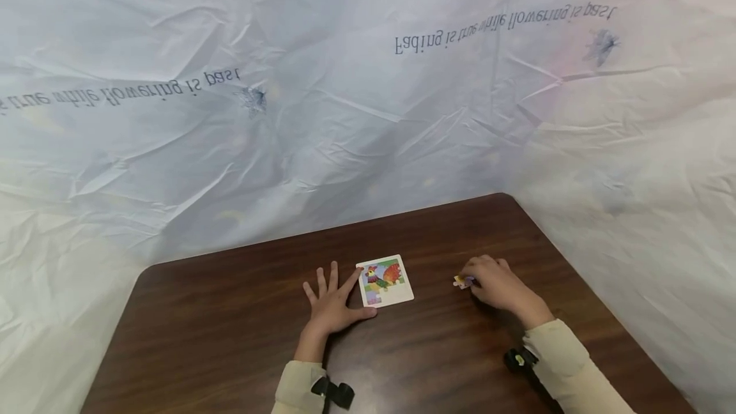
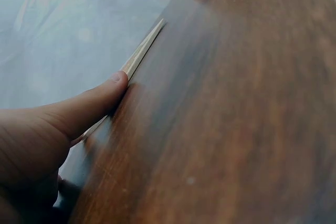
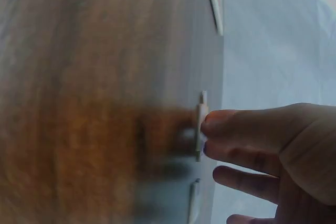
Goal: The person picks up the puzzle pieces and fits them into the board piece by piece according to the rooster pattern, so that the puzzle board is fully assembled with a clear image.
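Wooden table [image 1: 230,337]: flat left hand [image 1: 333,305] steadies puzzle board [image 1: 385,281] (white sheeting behind), right hand [image 1: 497,283] pinches loose pc [image 1: 462,282].

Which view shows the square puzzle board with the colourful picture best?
The head view: the white square puzzle board lies face up on the brown table, left hand touching it. The left wrist view shows only its thin edge; the right wrist, a blurred edge.

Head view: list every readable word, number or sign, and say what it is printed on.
"Fading is true while flowering is past" – printed upside down on the white backdrop sheet, upper right.
"...s true while flowering is past" – the same line again at left, cut by the frame edge.
The puzzle board shows a picture only, no text.
Wrist views: nothing readable.
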`<state>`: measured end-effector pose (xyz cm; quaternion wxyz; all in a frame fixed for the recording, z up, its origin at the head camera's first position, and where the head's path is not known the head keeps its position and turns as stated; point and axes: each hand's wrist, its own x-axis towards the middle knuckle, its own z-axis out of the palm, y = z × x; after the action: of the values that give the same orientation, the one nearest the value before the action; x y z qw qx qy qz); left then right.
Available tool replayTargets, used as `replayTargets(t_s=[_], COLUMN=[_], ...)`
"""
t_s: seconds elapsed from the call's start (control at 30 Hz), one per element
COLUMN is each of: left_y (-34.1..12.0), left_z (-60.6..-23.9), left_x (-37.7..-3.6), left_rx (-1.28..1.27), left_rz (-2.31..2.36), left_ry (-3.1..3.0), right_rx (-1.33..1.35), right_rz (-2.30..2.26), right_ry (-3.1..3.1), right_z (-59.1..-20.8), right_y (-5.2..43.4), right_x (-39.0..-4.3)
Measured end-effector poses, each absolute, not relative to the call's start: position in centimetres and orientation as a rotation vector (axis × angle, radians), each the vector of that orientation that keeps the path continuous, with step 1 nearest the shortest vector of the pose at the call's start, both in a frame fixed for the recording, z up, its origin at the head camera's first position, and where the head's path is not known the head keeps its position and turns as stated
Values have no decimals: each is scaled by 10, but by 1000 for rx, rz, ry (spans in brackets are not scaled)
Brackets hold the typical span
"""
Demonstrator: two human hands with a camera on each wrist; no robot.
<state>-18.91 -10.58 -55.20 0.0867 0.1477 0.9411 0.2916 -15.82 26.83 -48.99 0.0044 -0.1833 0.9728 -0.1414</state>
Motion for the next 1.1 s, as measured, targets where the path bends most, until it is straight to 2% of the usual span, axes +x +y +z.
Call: replayTargets(t_s=[0.73,1.1], left_y=[-108,-107], left_z=[-549,-551], left_x=[-190,-186], left_rx=[439,434], left_rz=[866,871], left_ry=[2829,2814], right_rx=[-740,-887], right_rz=[-291,-506], right_ry=[3027,2929], right_z=[-491,-498], right_y=[244,224], right_x=[-176,-179])
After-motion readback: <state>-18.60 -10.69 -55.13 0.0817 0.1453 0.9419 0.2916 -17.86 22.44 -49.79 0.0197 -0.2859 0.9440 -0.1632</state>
